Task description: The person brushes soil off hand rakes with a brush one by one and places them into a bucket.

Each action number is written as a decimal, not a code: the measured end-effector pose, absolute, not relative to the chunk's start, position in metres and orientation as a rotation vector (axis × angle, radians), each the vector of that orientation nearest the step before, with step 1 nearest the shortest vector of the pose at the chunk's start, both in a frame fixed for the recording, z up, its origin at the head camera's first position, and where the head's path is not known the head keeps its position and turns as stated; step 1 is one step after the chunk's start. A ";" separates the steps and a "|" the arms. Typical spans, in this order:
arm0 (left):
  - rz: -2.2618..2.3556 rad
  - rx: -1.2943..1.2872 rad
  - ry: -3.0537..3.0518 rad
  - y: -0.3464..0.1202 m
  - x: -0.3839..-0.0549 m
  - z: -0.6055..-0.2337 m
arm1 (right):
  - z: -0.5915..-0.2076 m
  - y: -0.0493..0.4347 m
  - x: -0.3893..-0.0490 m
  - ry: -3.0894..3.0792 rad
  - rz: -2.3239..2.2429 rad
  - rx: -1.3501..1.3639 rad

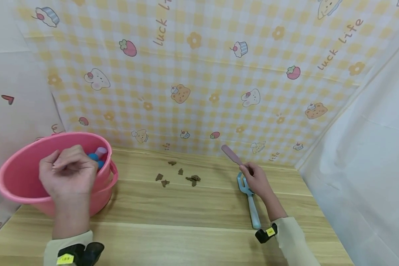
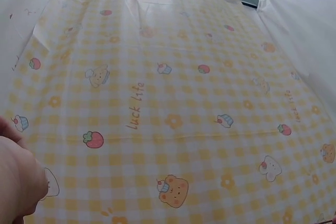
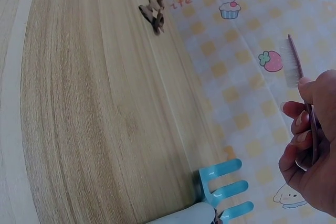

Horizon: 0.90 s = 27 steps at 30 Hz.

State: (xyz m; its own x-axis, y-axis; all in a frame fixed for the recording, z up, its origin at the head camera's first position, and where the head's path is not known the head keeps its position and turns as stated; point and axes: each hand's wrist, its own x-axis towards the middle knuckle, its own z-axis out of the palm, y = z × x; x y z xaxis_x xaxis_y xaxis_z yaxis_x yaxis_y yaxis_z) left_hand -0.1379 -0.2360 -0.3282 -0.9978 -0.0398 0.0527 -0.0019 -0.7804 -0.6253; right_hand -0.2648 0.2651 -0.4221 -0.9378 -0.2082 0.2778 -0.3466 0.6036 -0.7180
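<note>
My left hand (image 1: 70, 170) is above the pink bucket (image 1: 10, 192), fingers curled in toward the palm, with nothing seen between them. In the left wrist view only part of that hand (image 2: 21, 182) shows. My right hand (image 1: 256, 179) grips a mauve brush (image 1: 231, 154) by its handle, held up off the table. Its pale bristles appear in the right wrist view, beside the thumb. Below the right hand lies a light-blue toy hand fork (image 1: 252, 210), its tines pointing toward the back wall. Brown dry leaf pieces (image 1: 193, 178) are scattered mid-table.
Blue and lilac things (image 1: 101, 152) sit inside the bucket, partly hidden by the left hand. A yellow checked cloth (image 1: 199, 74) hangs behind the wooden table (image 1: 173, 210). White sheets (image 1: 362, 159) close in both sides.
</note>
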 end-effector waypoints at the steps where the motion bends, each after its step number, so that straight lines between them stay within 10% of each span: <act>1: -2.954 -0.108 1.041 -0.236 -0.138 -0.328 | -0.422 0.266 -0.265 -2.661 1.245 0.465; 27: -3.289 -0.128 0.575 -0.162 -0.157 -0.336 | -0.416 0.281 -0.258 -2.656 1.211 0.430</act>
State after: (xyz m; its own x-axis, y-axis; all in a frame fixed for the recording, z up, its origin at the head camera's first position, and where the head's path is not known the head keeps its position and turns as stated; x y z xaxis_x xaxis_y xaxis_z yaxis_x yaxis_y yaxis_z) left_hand -0.1574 -0.1620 -0.3360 -0.9771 0.1828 0.1086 -0.2088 -0.9214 -0.3278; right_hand -0.2583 0.2805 -0.4157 -0.9397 -0.1817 0.2896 -0.3378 0.6239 -0.7047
